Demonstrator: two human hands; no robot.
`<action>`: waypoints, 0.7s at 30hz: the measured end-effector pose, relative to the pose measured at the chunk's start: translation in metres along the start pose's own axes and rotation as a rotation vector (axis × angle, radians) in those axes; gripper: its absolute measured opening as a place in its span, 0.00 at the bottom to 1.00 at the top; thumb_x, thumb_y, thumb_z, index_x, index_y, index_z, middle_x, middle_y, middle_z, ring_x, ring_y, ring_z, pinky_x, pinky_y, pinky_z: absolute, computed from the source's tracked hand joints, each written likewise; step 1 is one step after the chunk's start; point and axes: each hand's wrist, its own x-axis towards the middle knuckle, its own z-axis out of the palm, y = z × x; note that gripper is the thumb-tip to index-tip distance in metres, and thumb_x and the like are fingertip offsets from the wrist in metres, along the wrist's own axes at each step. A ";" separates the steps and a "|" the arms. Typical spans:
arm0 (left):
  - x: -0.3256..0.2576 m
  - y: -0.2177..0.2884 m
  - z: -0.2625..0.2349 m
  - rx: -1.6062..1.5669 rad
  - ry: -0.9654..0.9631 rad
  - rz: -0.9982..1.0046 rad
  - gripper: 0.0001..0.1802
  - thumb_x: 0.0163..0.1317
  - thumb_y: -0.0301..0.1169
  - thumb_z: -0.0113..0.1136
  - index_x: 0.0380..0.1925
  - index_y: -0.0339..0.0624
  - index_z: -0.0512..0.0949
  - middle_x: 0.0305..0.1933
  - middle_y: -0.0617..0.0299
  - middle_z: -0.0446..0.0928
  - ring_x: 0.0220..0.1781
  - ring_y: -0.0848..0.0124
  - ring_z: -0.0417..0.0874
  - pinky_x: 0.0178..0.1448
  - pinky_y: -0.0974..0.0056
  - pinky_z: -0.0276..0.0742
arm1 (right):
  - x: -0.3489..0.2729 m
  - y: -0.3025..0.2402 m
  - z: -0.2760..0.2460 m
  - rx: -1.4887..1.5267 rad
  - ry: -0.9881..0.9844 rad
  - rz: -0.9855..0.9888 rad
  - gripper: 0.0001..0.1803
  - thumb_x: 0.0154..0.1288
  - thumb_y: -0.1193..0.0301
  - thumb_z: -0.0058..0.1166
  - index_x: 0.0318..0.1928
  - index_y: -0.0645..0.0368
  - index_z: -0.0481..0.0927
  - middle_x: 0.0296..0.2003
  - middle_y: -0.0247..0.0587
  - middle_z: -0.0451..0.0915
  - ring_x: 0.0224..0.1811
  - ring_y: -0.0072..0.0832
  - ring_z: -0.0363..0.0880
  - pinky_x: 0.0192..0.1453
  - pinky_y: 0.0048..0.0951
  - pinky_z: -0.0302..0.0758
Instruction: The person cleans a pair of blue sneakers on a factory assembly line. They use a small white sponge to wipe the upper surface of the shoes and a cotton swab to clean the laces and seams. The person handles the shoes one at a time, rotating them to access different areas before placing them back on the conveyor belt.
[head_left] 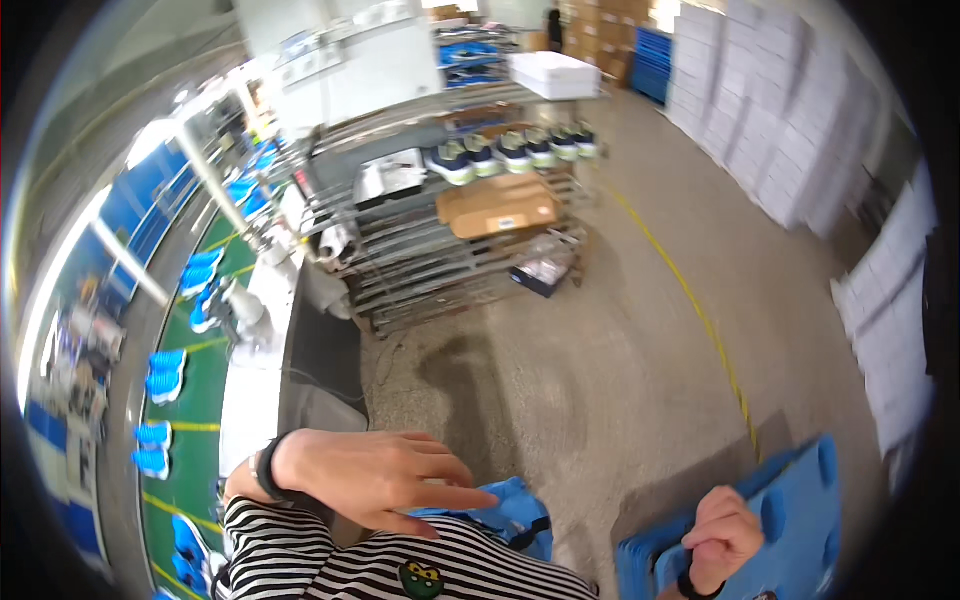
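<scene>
"Concrete floor (620,350) stretches ahead of both hands; what's nearest them?"
"Blue plastic stack (805,510), just beside the right hand (725,530). Those fingers curl in; I can't tell whether they hold anything. The left hand (385,480) is loosely open, nothing visibly held, fingertips near blue fabric (522,508)."
"Edges?"
"White bench (245,395) left of the left hand, slatted metal rack (430,292) well ahead. Floor runs between rack and yellow line (700,310), ahead of the right."

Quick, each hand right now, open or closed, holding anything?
Left hand: open, fingers loosely extended, nothing visible in it.
Right hand: fingers curled closed, no held thing visible.
</scene>
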 end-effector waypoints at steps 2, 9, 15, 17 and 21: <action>-0.007 -0.024 0.012 0.020 0.122 -0.057 0.32 0.61 0.37 0.63 0.63 0.35 0.68 0.49 0.50 0.75 0.49 0.56 0.78 0.54 0.54 0.73 | -0.005 0.032 -0.014 -0.083 -0.097 0.179 0.19 0.66 0.62 0.59 0.22 0.61 0.76 0.18 0.33 0.74 0.20 0.24 0.68 0.26 0.25 0.65; -0.103 -0.005 0.123 0.377 0.339 -1.206 0.27 0.60 0.39 0.62 0.56 0.37 0.71 0.42 0.53 0.74 0.46 0.58 0.78 0.49 0.55 0.73 | 0.027 0.147 0.106 -0.304 -0.858 0.589 0.13 0.71 0.63 0.54 0.44 0.62 0.80 0.32 0.41 0.81 0.36 0.26 0.78 0.43 0.28 0.75; -0.161 0.081 0.327 -0.319 0.806 -1.644 0.14 0.64 0.36 0.54 0.42 0.37 0.75 0.40 0.46 0.77 0.41 0.49 0.80 0.43 0.52 0.77 | 0.002 0.115 0.310 0.214 -1.914 0.149 0.09 0.62 0.71 0.60 0.38 0.65 0.81 0.31 0.39 0.83 0.32 0.29 0.81 0.39 0.27 0.77; -0.153 0.117 0.391 -0.808 0.719 -1.521 0.16 0.62 0.37 0.55 0.45 0.38 0.78 0.39 0.42 0.81 0.41 0.48 0.82 0.45 0.51 0.78 | -0.022 0.115 0.348 0.137 -2.331 0.181 0.12 0.64 0.67 0.57 0.41 0.64 0.80 0.34 0.43 0.83 0.36 0.35 0.81 0.43 0.31 0.77; -0.132 0.145 0.482 -0.976 1.260 -1.555 0.19 0.63 0.38 0.56 0.48 0.37 0.77 0.43 0.42 0.81 0.44 0.47 0.83 0.49 0.52 0.78 | -0.071 0.180 0.372 0.058 -2.616 0.658 0.13 0.67 0.66 0.54 0.46 0.63 0.79 0.41 0.48 0.82 0.46 0.35 0.79 0.53 0.31 0.74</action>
